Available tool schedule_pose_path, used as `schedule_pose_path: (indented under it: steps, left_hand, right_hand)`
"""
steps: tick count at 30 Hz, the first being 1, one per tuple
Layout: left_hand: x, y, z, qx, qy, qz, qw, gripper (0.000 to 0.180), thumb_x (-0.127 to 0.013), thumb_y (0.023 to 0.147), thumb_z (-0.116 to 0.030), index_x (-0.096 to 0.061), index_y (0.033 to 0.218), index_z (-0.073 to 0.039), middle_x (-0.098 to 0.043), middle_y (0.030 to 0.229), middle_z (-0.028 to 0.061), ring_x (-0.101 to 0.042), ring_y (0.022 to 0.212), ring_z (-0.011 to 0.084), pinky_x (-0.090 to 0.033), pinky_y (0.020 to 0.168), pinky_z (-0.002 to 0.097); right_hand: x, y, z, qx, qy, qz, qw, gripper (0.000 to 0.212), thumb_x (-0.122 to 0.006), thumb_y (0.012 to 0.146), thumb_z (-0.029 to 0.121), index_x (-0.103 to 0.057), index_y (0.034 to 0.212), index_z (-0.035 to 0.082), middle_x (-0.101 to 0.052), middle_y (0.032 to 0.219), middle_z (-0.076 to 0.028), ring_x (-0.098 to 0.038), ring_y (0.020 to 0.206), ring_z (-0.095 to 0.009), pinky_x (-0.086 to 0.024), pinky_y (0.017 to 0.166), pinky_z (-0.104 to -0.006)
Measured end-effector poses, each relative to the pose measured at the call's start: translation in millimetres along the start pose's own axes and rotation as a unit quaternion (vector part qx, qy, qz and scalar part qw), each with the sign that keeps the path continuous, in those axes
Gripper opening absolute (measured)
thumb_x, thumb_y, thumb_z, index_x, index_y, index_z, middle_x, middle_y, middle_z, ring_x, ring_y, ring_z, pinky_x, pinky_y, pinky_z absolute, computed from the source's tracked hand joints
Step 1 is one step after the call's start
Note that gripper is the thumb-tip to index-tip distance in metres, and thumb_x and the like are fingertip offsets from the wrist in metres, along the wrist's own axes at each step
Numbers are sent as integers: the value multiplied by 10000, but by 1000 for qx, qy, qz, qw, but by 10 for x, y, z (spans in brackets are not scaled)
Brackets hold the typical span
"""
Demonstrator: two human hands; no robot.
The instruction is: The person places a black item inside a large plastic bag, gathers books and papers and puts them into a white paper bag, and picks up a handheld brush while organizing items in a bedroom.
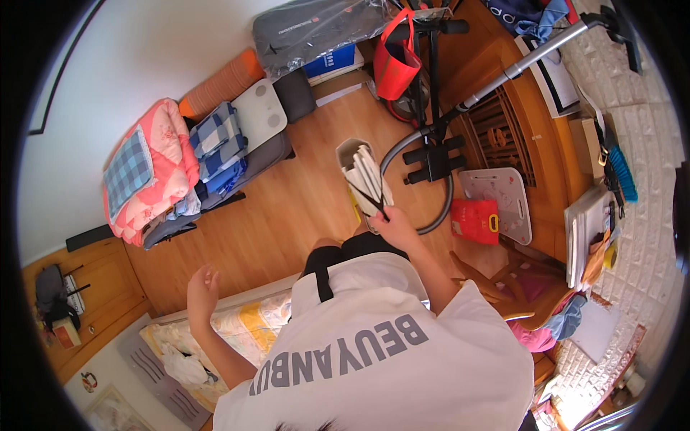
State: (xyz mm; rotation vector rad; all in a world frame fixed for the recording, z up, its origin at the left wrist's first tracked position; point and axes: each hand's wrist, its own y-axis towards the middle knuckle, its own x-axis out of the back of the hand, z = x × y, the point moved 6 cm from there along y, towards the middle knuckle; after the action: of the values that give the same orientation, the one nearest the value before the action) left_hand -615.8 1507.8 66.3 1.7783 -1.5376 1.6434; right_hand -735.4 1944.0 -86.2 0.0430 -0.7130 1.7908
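Note:
My right hand (393, 224) is closed around a thin black strap in front of my legs. The strap runs across a pale, open-topped bag (350, 149) on the wooden floor. Several flat white items (368, 177), perhaps books or folders, stand packed inside it, tilted. My fingers partly hide the near end of the bag. My left hand (203, 282) hangs out to the left, its fingers loosely bent and holding nothing. Beneath it is the edge of a bed with a patterned cover (248, 314).
On the left stands furniture piled with pink bedding (162, 172) and blue checked cloth (221, 136). A vacuum hose (451, 190) curves close by the bag on the right. Beyond are a black metal stand (433, 161), a red tote (397, 65), a red bag (474, 221) and a wooden chair (503, 287).

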Motion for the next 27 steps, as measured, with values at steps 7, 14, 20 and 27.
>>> schedule_pose_path:
  steps: [7, 14, 20, 27]
  left_hand:
    - [96, 702, -840, -15, -3, 4, 1000, 343, -599, 866, -184, -568, 1138, 24, -615, 1025, 198, -607, 900, 279, -481, 769, 342]
    - [70, 1634, -1170, -63, -59, 58, 995, 415, -607, 867, -201, -521, 1215, 8, -613, 1046, 170, -603, 885, 235, -474, 766, 320]
    - [-778, 3570, -888, 16, -355, 151, 922, 788, -613, 870, -336, -152, 1442, -52, -512, 1237, 139, -496, 1116, 222, -422, 915, 332]
    - [-1250, 5433, -2065, 62, -350, 189, 915, 1227, -701, 693, -577, 7, 1382, 151, -132, 1477, 258, -198, 1369, 320, -198, 1104, 345]
  right_hand:
    - [47, 508, 12, -32, 4, 39, 999, 244, -620, 745, 213, -539, 656, 0, -556, 608, -177, -566, 577, -309, -442, 557, -380]
    - [219, 778, 49, -60, -35, 16, 997, 251, -626, 748, 221, -535, 662, 3, -564, 614, -164, -565, 562, -284, -442, 548, -373]
    - [267, 706, -37, -127, -64, -34, 989, 257, -649, 745, 237, -555, 682, 7, -570, 594, -144, -580, 560, -277, -449, 538, -372]
    - [409, 515, 458, -213, -85, -98, 968, 265, -642, 743, 229, -546, 642, 3, -542, 556, -143, -544, 518, -265, -423, 515, -371]
